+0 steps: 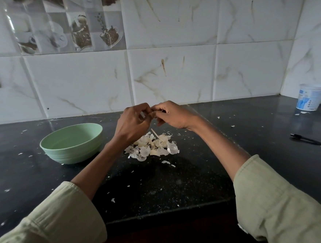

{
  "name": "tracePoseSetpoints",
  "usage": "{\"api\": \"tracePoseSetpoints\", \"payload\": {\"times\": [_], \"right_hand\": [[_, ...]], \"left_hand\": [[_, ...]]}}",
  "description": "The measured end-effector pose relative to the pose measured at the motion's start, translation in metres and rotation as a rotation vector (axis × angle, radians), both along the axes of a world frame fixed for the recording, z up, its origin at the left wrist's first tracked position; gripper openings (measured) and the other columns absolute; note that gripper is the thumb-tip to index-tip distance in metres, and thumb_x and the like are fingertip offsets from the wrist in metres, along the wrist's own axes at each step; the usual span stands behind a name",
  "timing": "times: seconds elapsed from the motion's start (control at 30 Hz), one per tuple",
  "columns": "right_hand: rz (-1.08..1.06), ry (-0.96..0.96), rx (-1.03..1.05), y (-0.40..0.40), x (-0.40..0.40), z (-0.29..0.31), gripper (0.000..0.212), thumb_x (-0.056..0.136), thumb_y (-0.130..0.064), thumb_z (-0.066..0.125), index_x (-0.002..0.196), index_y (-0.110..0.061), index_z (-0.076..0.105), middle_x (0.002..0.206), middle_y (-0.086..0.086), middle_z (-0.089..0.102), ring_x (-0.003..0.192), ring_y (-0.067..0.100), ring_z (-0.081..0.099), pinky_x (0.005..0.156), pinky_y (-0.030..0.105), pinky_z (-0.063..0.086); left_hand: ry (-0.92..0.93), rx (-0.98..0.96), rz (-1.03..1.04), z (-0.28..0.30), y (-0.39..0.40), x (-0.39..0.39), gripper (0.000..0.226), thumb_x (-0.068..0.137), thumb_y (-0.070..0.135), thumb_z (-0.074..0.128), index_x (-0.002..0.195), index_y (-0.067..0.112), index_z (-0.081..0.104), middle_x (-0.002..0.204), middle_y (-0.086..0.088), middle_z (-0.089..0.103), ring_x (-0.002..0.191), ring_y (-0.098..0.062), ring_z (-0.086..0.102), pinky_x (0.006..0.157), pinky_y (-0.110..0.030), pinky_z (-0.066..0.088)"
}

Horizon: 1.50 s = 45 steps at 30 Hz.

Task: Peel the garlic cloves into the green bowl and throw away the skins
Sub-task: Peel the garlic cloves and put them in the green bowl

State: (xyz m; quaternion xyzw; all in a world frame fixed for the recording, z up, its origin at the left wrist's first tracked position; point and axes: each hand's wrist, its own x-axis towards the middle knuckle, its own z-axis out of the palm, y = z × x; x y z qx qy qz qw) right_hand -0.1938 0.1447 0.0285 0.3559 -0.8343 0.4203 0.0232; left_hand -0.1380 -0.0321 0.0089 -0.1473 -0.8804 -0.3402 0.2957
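My left hand (133,121) and my right hand (172,115) meet above the black counter, fingertips together. Between them they pinch a small garlic clove (153,113), mostly hidden by the fingers. Below the hands lies a pile of white garlic skins (152,147) with a thin stem piece on top. The green bowl (72,143) stands to the left of the pile; what its inside holds is hidden by the near wall.
Loose skin flakes are scattered over the black counter (170,182). A white tub (310,97) stands in the far right corner by the tiled wall. A black cable end (310,140) lies at the right. The counter's front edge runs below my forearms.
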Motion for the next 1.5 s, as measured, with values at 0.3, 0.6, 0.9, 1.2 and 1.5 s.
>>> {"api": "tracePoseSetpoints", "payload": {"times": [0.3, 0.6, 0.9, 1.2, 1.5], "right_hand": [[0.042, -0.009, 0.073, 0.01, -0.009, 0.0, 0.037, 0.108, -0.007, 0.049, 0.143, -0.007, 0.059, 0.123, 0.02, 0.065, 0.087, 0.016, 0.068, 0.085, 0.025, 0.059], [0.024, -0.063, -0.238, 0.025, -0.015, 0.003, 0.028, 0.093, -0.001, 0.074, 0.12, -0.001, 0.072, 0.108, 0.018, 0.072, 0.091, 0.022, 0.071, 0.085, 0.032, 0.062], [0.039, -0.092, -0.298, 0.026, -0.014, 0.004, 0.025, 0.087, -0.007, 0.081, 0.108, 0.003, 0.074, 0.102, 0.02, 0.077, 0.098, 0.027, 0.075, 0.087, 0.037, 0.063], [-0.008, -0.048, -0.234, 0.017, -0.012, 0.0, 0.029, 0.087, -0.024, 0.083, 0.094, 0.003, 0.075, 0.081, 0.009, 0.073, 0.07, 0.01, 0.066, 0.066, 0.022, 0.055], [0.018, 0.096, -0.052, 0.008, -0.006, -0.004, 0.025, 0.095, -0.028, 0.074, 0.083, -0.007, 0.079, 0.076, 0.01, 0.076, 0.064, 0.009, 0.068, 0.065, 0.023, 0.056]], "left_hand": [[0.002, 0.151, -0.037, 0.003, -0.016, -0.002, 0.015, 0.101, 0.018, 0.061, 0.088, 0.014, 0.066, 0.079, -0.007, 0.072, 0.068, -0.018, 0.073, 0.069, -0.042, 0.062], [-0.059, -0.043, -0.073, 0.0, -0.013, -0.007, 0.022, 0.076, 0.031, 0.093, 0.074, 0.02, 0.074, 0.067, 0.006, 0.074, 0.064, -0.013, 0.072, 0.065, -0.034, 0.061], [-0.053, -0.148, -0.094, 0.002, -0.018, -0.014, 0.01, 0.092, 0.015, 0.078, 0.094, 0.024, 0.083, 0.08, 0.011, 0.078, 0.076, -0.004, 0.073, 0.084, -0.041, 0.062], [-0.014, -0.003, -0.087, 0.016, -0.011, 0.003, 0.038, 0.069, 0.042, 0.096, 0.088, 0.025, 0.068, 0.077, 0.007, 0.076, 0.07, -0.009, 0.073, 0.066, -0.035, 0.063], [-0.086, -0.159, -0.052, 0.034, -0.024, 0.007, 0.013, 0.085, 0.007, 0.082, 0.08, 0.01, 0.07, 0.062, 0.005, 0.072, 0.055, -0.014, 0.07, 0.059, -0.032, 0.058]]}}
